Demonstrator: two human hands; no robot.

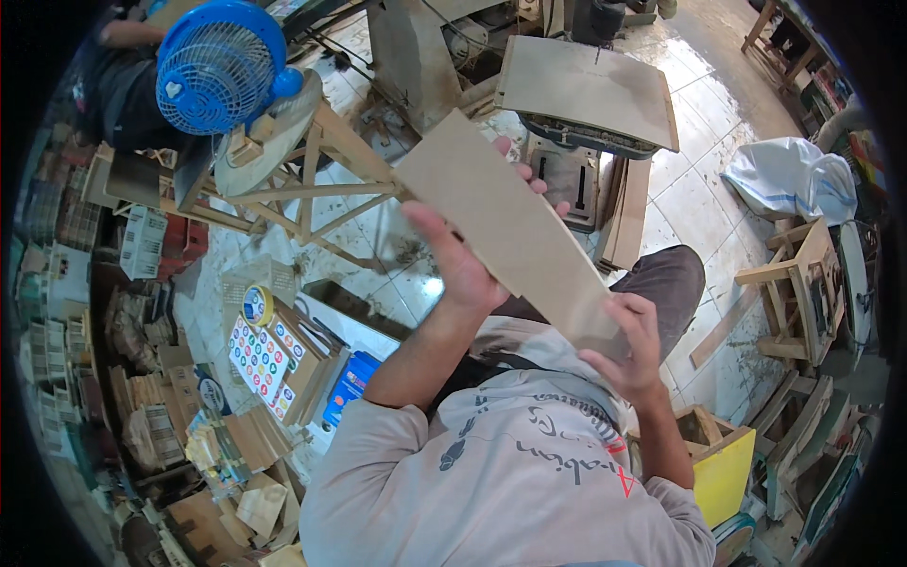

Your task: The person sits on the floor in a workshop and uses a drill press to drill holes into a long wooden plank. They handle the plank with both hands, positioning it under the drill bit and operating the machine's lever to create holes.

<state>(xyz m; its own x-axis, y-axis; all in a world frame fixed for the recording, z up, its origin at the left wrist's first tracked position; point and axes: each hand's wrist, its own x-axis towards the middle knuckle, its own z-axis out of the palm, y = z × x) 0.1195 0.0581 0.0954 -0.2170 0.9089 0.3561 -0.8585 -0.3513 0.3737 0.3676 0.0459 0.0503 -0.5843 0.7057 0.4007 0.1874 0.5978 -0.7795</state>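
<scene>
A long, flat tan wooden board (515, 227) slants across in front of my chest, its far end up to the left and its near end toward my right. My left hand (468, 269) grips it from underneath, thumb at the near long edge and fingertips showing past the far edge. At the near end, my right hand (631, 342) pinches the corner between thumb and fingers. The board is held in the air above my lap. Its underside is hidden.
Ahead stands a machine with a board top (586, 90); flat wood pieces (625, 213) lean beside it. A blue fan (222, 66) sits on a round stool (274, 132) at the far left. Left of me are a sticker sheet (265, 364) and tape roll (257, 305). A wooden stool (794, 288) stands right.
</scene>
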